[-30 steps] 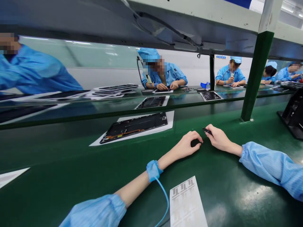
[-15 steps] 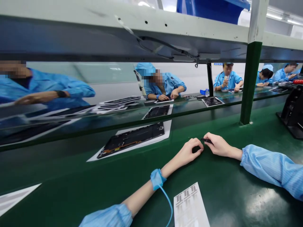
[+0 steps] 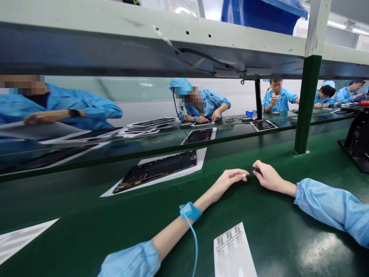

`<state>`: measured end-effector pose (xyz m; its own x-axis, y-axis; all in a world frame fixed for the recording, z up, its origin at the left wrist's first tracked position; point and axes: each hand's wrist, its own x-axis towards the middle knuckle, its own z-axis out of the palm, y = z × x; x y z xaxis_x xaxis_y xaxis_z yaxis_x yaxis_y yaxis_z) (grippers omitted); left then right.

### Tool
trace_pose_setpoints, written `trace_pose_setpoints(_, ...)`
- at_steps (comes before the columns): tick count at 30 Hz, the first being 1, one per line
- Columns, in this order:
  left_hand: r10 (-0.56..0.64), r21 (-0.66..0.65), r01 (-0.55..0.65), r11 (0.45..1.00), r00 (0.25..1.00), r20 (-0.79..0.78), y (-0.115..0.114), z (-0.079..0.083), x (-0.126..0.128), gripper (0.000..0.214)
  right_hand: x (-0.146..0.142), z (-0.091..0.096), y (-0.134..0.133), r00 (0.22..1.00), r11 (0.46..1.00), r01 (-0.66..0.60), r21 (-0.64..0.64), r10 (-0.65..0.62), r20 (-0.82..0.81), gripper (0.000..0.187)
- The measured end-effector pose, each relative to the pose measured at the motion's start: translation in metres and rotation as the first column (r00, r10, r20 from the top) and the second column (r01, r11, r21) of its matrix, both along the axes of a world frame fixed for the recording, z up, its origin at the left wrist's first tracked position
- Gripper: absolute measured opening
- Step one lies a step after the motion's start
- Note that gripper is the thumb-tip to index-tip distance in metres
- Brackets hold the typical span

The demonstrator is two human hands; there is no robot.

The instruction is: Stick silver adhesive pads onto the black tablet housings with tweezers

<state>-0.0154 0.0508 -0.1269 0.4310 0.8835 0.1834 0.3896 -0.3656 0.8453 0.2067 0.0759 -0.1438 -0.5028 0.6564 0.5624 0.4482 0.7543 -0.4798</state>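
Observation:
My left hand [image 3: 226, 184] is over the green bench, its thumb and fingertips pinched on a small white piece [image 3: 245, 175] too tiny to identify. A blue wrist strap [image 3: 190, 212] with a cord circles that wrist. Just to the right, my right hand [image 3: 269, 177] grips black tweezers [image 3: 255, 169], whose tip points left at the left fingertips; a small gap seems to separate them. Nearer to me lies a white sheet of grey T-shaped stickers [image 3: 232, 250]. Beyond my left hand, an opened dark tablet-like device [image 3: 157, 171] rests on white paper.
A green post [image 3: 308, 104] holds up a shelf [image 3: 121, 34] across the top. A black fixture [image 3: 357, 142] stands at right. Across the bench, several people in blue work around more devices [image 3: 198, 136]. Another sheet [image 3: 23, 238] lies at left.
The left fingers, curled into a ring before, are now straighter and pinch a white piece. The tweezers have tilted slightly, staying close by. The head view has shifted a little.

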Motion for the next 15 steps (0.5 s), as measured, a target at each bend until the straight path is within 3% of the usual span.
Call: trace_pose_setpoints(15, -0.007, -0.068, 0.015, 0.998, 0.994, 0.11, -0.0012, -0.0031, 0.0017, 0.029, 0.0, 0.0024, -0.0035, 0.995, 0.998, -0.069, 0.014, 0.068, 0.074, 0.021)
